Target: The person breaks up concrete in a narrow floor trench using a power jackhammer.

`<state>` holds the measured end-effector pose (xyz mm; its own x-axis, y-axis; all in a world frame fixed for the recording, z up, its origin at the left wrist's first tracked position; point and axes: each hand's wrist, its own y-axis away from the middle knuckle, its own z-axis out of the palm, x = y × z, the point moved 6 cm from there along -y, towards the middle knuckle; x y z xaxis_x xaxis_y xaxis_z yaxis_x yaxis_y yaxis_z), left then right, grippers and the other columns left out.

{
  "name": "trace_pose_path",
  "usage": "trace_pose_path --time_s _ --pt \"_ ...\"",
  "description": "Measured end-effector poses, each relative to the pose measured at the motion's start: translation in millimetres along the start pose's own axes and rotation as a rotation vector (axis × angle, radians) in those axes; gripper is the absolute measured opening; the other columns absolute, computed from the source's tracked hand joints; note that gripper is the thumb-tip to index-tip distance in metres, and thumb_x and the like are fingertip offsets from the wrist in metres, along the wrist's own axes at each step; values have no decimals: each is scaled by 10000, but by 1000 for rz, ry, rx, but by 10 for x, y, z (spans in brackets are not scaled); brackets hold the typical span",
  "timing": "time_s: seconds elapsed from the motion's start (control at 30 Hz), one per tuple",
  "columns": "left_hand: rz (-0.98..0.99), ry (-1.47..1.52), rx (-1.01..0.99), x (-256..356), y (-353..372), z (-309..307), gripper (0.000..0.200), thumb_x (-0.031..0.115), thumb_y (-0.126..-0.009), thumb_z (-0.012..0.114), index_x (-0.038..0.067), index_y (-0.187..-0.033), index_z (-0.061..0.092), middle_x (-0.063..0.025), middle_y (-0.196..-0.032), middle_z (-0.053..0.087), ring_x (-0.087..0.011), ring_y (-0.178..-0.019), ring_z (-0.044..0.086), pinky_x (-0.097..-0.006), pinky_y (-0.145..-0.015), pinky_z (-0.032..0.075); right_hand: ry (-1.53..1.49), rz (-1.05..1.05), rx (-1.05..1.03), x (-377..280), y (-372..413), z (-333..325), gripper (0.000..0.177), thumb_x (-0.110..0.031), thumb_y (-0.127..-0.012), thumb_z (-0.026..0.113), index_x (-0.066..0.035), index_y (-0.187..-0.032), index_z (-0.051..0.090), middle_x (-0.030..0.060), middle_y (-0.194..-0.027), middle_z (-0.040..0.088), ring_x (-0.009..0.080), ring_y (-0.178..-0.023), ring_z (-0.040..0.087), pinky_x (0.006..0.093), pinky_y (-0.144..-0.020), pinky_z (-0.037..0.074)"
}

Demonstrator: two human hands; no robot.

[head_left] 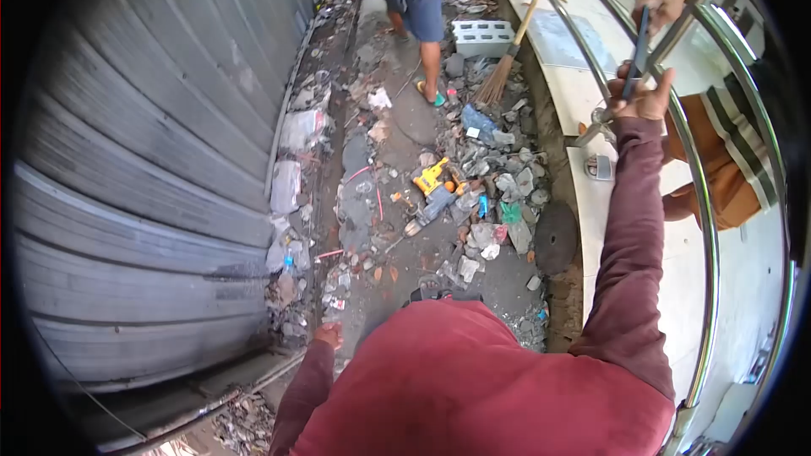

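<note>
My right hand [644, 100] reaches out over the metal railing at the upper right, its fingers against the lower end of a dark flat object [639, 49]. Another person's hand [661, 5] is at the upper end of that same object. My left hand [328, 335] hangs low at my left side above the rubble, small in view, and its fingers are hard to make out. On the ground ahead lies a yellow and grey power tool [432, 194] among broken stones.
A corrugated metal wall [152, 160] runs along the left. Someone in dark shorts [418, 0] is walking ahead. A straw broom [498, 76] leans near a grey hollow block [482, 37]. Rubble [507, 173] and a round dark disc [557, 238] lie beside the ledge.
</note>
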<state>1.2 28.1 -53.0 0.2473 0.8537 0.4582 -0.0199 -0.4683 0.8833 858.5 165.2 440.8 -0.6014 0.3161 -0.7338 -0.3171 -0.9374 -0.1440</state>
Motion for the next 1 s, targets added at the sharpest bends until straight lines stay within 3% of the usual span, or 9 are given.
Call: trace_pose_path --time_s 0.23,0.33,0.47,0.53,0.57,0.77,0.9,0.97,1.0 --pt "-102 -65 223 -261 373 -54 478 384 -975 713 53 -1304 609 -93 -1030 706 -240 -760 710 -377 -614 587 -242 13 -283 274 87 179 1063 -908 -870 304 1 -1364 546 163 -1197 669 275 -938 658 380 -791 583" --pt "-135 -80 218 -229 251 -155 480 385 -978 710 45 -1301 607 -93 -1032 705 -237 -775 708 -381 -612 587 -121 242 328 1337 453 -234 701 -694 -1002 443 -25 -1143 602 80 -989 688 176 -793 679 314 -700 604" --pt "-154 -100 170 -143 -185 -313 469 383 -969 715 46 -1280 612 -88 -997 701 -215 -724 678 -373 -580 566 802 929 480 3201 1805 -1305 350 -423 -1047 536 -112 -939 657 80 -819 687 192 -632 656 368 -549 568" --pt "-159 -1 168 -48 -407 -214 448 379 -961 715 51 -1250 615 -79 -912 686 -194 -636 637 -376 -532 544 1031 1022 -46 4018 2657 -2426 361 -377 -918 710 -55 -1081 707 107 -877 740 283 -823 720 390 -762 587" --pt "-166 15 161 27 -524 -188 448 379 -961 715 51 -1250 615 -79 -912 686 -194 -636 637 -376 -532 544 1166 1142 -40 4055 2788 -2100 311 -35 -669 736 11 -976 729 117 -866 734 224 -788 697 338 -681 536" --pt "-109 -37 160 -288 -966 289 366 378 -991 675 46 -1145 659 -44 -919 687 -175 -747 665 -374 -588 529 1753 1374 -268 4175 2213 -1731 349 -151 -832 667 -34 -1160 697 173 -1029 753 316 -970 735 420 -852 570" --pt "462 -545 413 -965 -1108 708 347 400 -913 644 69 -994 711 -210 -877 696 -410 -848 665 -463 -821 526 1960 1380 -1063 5088 1214 -2203 368 -158 -859 639 -19 -1199 659 198 -1129 726 379 -1078 696 460 -909 553" --pt "-362 -332 220 -1247 -1034 995 1006 646 -751 817 -106 -1352 524 -276 -1243 663 -368 -1205 624 -440 -1054 479 1951 1331 -1328 5733 630 -2475 363 -157 -865 640 -17 -1199 651 198 -1161 714 391 -1113 678 475 -925 543" --pt "-401 -103 313 -1074 -786 1201 1172 734 -694 810 -99 -1432 443 -309 -1317 619 -395 -1242 602 -453 -1070 468 1989 1210 -1427 6119 304 -2467 383 -168 -861 657 -25 -1216 644 191 -1185 702 384 -1134 664 484 -929 535"
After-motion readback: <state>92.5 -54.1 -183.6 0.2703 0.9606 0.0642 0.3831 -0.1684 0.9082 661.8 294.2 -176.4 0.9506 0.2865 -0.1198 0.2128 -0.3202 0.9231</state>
